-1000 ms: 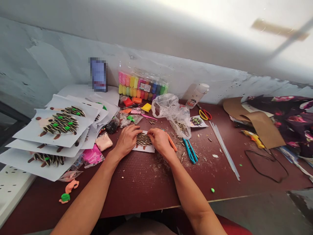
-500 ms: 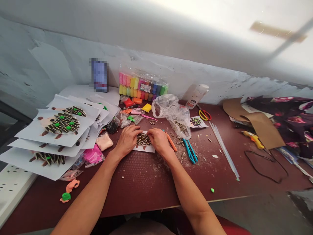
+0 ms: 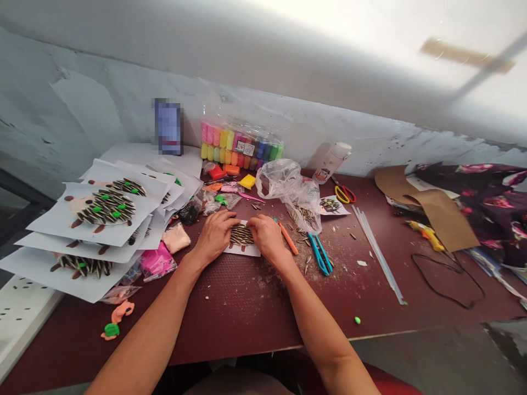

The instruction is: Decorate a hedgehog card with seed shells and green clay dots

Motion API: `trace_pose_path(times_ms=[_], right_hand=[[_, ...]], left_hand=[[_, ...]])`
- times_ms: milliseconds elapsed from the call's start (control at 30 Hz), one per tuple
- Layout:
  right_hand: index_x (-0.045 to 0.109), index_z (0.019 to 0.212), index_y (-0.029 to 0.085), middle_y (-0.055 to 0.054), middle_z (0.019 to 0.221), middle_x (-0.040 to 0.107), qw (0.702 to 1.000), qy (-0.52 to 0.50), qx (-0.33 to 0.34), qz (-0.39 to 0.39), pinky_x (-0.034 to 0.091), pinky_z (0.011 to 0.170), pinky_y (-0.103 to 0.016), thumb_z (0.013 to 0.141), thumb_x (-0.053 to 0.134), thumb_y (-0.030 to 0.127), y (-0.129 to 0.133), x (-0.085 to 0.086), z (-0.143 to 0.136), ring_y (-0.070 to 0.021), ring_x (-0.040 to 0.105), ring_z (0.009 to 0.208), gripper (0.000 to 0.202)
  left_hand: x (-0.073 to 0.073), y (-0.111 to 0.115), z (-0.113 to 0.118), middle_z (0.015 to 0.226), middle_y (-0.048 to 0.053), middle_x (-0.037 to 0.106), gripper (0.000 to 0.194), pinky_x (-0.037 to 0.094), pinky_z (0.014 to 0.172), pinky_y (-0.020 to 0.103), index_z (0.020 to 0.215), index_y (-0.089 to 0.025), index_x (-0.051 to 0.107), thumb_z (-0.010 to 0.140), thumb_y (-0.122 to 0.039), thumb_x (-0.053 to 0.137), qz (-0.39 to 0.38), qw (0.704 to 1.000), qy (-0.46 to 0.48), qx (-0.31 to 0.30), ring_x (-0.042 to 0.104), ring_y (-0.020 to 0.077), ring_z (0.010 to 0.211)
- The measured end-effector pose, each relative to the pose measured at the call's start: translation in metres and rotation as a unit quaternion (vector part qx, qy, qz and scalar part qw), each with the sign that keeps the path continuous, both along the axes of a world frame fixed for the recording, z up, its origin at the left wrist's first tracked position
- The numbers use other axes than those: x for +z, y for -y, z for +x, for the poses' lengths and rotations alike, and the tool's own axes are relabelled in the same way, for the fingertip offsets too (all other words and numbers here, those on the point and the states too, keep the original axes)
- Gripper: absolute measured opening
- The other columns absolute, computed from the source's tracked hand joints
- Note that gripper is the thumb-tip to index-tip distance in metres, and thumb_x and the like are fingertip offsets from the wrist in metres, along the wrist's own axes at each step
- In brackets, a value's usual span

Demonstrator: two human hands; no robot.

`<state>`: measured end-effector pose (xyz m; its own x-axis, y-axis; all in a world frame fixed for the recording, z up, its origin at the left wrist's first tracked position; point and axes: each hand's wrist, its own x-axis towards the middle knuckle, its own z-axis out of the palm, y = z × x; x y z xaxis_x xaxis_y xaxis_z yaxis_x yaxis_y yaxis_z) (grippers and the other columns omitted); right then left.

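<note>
A small white card (image 3: 247, 253) lies on the table between my hands. It carries a hedgehog figure (image 3: 241, 235) made of rows of striped sunflower seeds, with brown feet along its lower edge. My left hand (image 3: 214, 236) grips the card's left side, fingers curled over its top corner. Bent over the upper right of the seeds is my right hand (image 3: 265, 236), its fingertips pressed together on the figure; whatever they pinch is hidden. Loose sunflower seeds (image 3: 304, 213) spill from a clear plastic bag (image 3: 284, 181) just beyond my right hand.
Finished hedgehog sheets (image 3: 102, 233) are stacked at left. Modelling clay packs (image 3: 239, 145) stand at the back. A blue cutter (image 3: 320, 255), orange tool (image 3: 288, 238), scissors (image 3: 343, 193), white bottle (image 3: 332, 162), glue sticks (image 3: 379, 255) and yellow glue gun (image 3: 430, 236) lie to the right.
Both hands stay at the same places on the card, with only a slight shift of the right fingers. The surrounding things have not moved.
</note>
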<state>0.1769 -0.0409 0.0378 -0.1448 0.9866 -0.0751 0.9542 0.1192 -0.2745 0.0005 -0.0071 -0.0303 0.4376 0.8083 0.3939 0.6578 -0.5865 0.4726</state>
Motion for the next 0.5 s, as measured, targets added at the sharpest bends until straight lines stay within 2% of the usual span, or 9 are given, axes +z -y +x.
trace_pose_path(times_ms=[500], right_hand=[[0.073,0.110,0.020,-0.009,0.101,0.070,0.999,0.024,0.021,0.003,0.040,0.082,-0.027,0.102,0.042,0.020,-0.0013,0.0003,-0.0009,-0.0196,0.059,0.096,0.032]], left_hand=[[0.0001,0.0002,0.0000,0.123,0.008,0.069,0.046,0.046,0.108,0.051,0.112,-0.023,0.076,0.084,-0.005,0.044,-0.002,1.000,0.004,-0.002,0.058,0.0260,0.121]])
